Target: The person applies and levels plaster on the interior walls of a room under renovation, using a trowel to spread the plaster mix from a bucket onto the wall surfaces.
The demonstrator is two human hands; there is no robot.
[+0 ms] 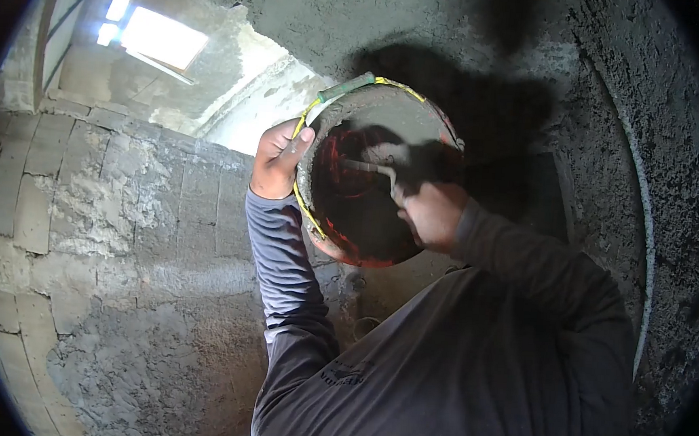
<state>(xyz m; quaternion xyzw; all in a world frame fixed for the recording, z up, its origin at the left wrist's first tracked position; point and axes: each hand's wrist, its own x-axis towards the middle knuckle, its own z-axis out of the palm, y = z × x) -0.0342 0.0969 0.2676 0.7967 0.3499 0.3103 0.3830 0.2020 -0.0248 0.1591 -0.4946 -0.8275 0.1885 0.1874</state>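
Note:
A round bucket [360, 260], red where its side shows and crusted with grey mortar, is tilted so that its mouth faces me. My left hand [279, 163] is closed on its left rim, thumb up over the edge. Around the rim runs a yellow bail handle [300, 202] with a green grip [346, 87] at the top. Inside, wet grey mortar [385, 111] coats the upper part, while red scrape marks show on the left. My right hand [433, 216] is wrapped around a trowel [373, 168], whose bent metal neck reaches into the bucket; its blade is lost in shadow.
Rough grey plaster [682, 217] covers the surface on the right, with a pale curved strip [644, 230] along it. To the left stands a wall of blocks [42, 213] with mortar patches. Bright light enters through a window [163, 39] at upper left.

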